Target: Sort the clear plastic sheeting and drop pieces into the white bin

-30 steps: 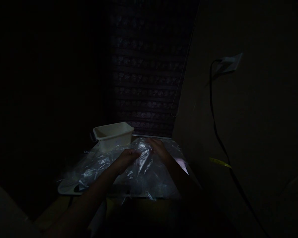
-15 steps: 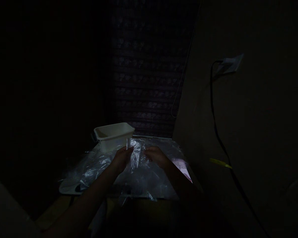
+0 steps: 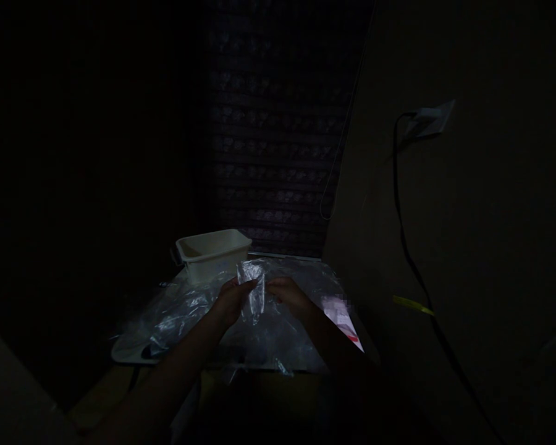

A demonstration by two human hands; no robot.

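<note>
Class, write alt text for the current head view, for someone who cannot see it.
A left hand holds folded clear plastic, the right hand close beside it, over a dimly lit table spread with plastic film. A cream tub stands behind.

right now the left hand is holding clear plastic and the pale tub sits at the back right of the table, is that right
Not quite: the head view shows the pale tub at the back left of the table, not the back right. The left hand is indeed holding clear plastic.
</note>
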